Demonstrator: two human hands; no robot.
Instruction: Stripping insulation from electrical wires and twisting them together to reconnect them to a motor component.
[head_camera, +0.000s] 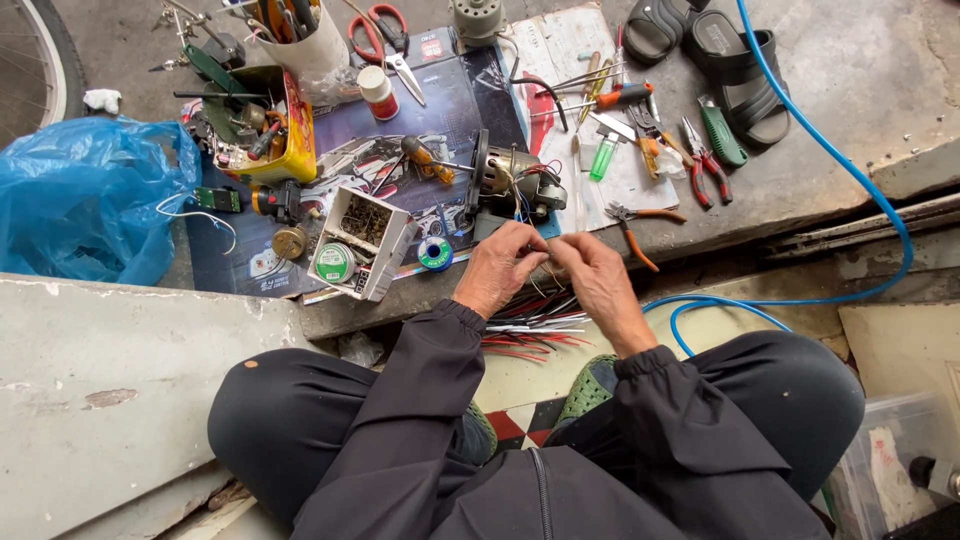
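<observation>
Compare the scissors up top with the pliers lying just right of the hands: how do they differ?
The scissors have red loop handles and long flat blades; the pliers have straight orange handles and short narrow jaws. The scissors lie at the far edge by the white cup, the pliers near the right hand. Both lie unheld.

Concrete floor (850, 60) under poster sheet (450, 100), pliers (635, 225), sandals (720, 50), blue hose (850, 170).

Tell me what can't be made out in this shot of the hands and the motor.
- Head view: what the left hand and right hand pinch is too thin to tell, likely wire; the grip is hidden by the fingers.
- The small motor: its near side is hidden behind the hands.
- The red and white wires run under the wrists.
- The clear plastic box is cut off by the edge.
</observation>
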